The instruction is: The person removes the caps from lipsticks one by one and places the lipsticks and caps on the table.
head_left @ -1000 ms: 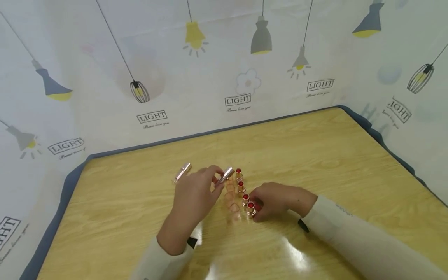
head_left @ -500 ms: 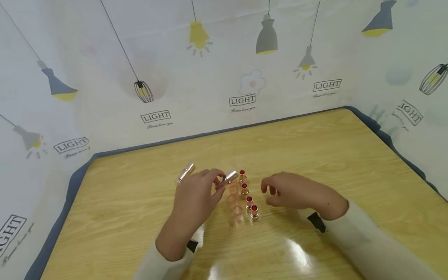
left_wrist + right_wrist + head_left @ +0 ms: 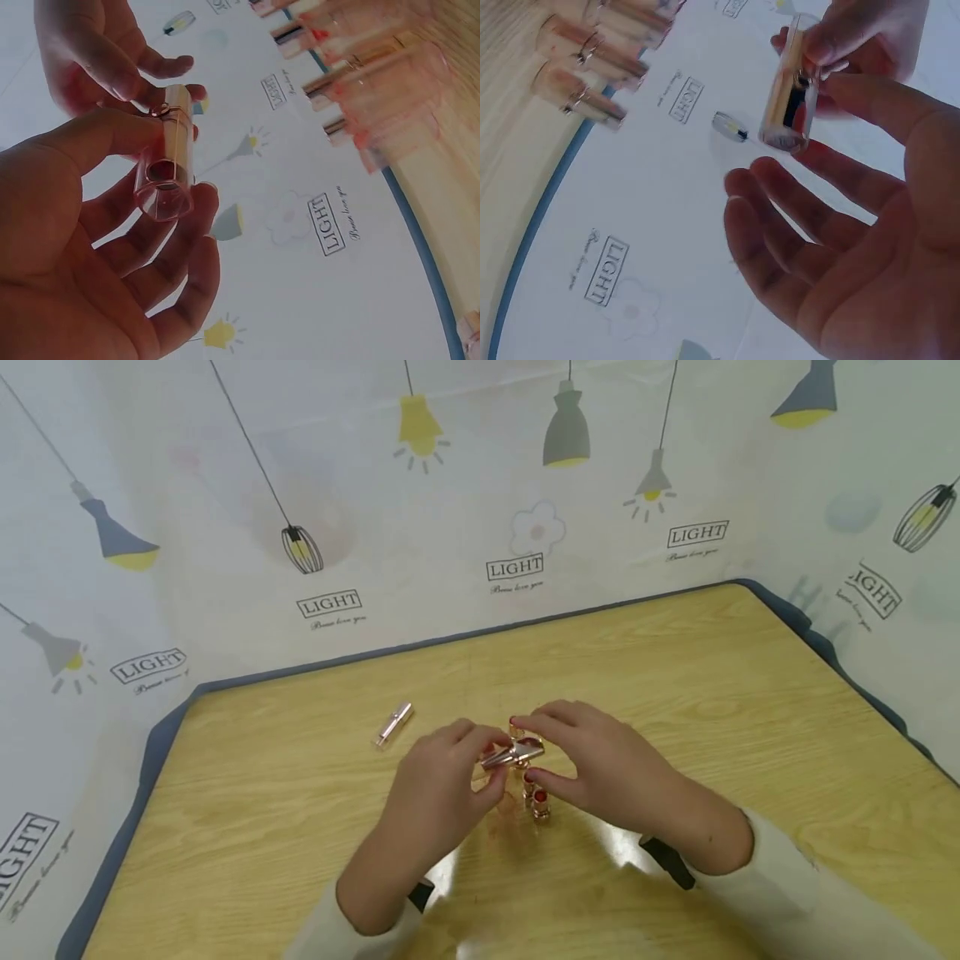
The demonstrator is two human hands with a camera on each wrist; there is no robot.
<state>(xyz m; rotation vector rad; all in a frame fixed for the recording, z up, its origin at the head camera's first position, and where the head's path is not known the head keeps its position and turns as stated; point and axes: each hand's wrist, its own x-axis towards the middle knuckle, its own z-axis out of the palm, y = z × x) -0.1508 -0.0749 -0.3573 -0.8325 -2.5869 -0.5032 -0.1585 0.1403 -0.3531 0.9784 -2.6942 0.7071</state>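
My left hand (image 3: 442, 785) pinches a lipstick (image 3: 517, 752) between thumb and fingers, held above the table and tilted. A clear case surrounds the lipstick (image 3: 169, 150) in the left wrist view, with a dark red part showing inside. Close on its other side is my right hand (image 3: 600, 760), thumb and forefinger spread around the lipstick's end. In the right wrist view my right hand (image 3: 855, 232) has its other fingers loosely bent; whether it touches the lipstick (image 3: 787, 97) is hard to tell. Below both hands stand several red-topped lipsticks (image 3: 541, 805) in a row, partly hidden.
Another lipstick (image 3: 395, 724) lies on the wooden table (image 3: 300, 793), left of the hands. Faint clear pinkish cases (image 3: 506, 814) stand beside the row. A lamp-patterned cloth (image 3: 420, 535) rises behind the table's far edge.
My right hand has let go of the standing row, drawn back right, then come left and up to the held lipstick. My left hand has moved slightly right, still holding it.
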